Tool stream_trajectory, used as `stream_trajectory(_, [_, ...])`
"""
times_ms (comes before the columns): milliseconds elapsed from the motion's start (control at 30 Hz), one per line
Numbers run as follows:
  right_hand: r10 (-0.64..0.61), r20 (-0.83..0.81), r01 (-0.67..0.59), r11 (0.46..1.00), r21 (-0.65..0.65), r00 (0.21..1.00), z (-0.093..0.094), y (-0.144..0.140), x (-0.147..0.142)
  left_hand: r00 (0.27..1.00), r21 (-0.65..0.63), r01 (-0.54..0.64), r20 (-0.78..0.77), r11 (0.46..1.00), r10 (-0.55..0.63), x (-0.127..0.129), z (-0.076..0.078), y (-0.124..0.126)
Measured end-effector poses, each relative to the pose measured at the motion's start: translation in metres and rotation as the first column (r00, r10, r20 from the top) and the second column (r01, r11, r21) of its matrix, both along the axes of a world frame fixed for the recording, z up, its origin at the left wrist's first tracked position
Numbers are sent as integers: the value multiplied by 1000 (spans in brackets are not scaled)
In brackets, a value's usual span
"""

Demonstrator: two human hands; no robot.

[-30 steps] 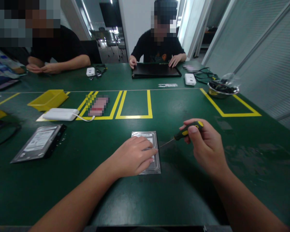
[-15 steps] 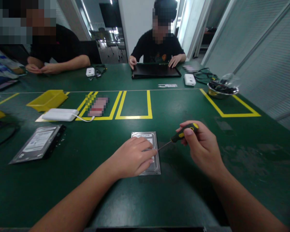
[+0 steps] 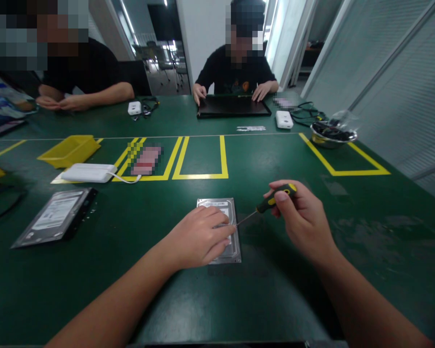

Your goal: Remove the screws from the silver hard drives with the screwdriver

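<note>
A silver hard drive (image 3: 235, 253) with a white label lies flat on the green table in front of me. Across its top rests my left hand (image 3: 205, 237), fingers curled and pressing on it; the index fingertip is at the drive's right edge. My right hand (image 3: 302, 217) is wrapped around the black and yellow handle of a screwdriver (image 3: 263, 208). The shaft slants down to the left, and its tip meets the drive's right edge beside my left fingertip. Whether a screw sits there is too small to tell.
Another hard drive (image 3: 54, 215) lies at left, with small bits beside it. Behind are a white power bank (image 3: 89, 172) cabled to a phone (image 3: 147, 161), and a yellow bin (image 3: 70, 150). A metal bowl (image 3: 331, 137) stands far right. Two people sit opposite, one with hands on a black panel (image 3: 235, 106).
Both hands, the screwdriver and the hard drive keep nearly the same places. The view has shifted very slightly.
</note>
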State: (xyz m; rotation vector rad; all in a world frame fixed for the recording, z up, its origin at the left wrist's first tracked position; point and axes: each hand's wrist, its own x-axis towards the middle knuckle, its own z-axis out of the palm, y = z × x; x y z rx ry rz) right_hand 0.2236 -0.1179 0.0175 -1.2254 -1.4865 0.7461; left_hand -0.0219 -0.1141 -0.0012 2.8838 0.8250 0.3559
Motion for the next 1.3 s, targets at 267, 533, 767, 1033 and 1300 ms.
stream_trajectory(267, [105, 38, -105, 994, -7, 994, 3, 6, 0, 1000, 22, 6, 2, 1000, -6, 0, -1, -1])
stream_trajectory(533, [232, 277, -230, 972, -40, 932, 26, 10, -1, 1000, 33, 14, 24, 999, -15, 0, -3, 0])
stream_trajectory(767, [326, 527, -378, 926, -10, 785, 52, 19, -13, 1000, 19, 4, 1, 1000, -4, 0, 0, 1])
stream_trajectory(1033, [445, 597, -516, 855, -59, 668, 71, 24, -23, 999, -13, 13, 32, 1000, -13, -2, -1, 2])
stream_trajectory(1300, [555, 612, -655, 752, -77, 564, 87, 26, -17, 993, -76, 40, 117, 996, -31, -13, -2, 3])
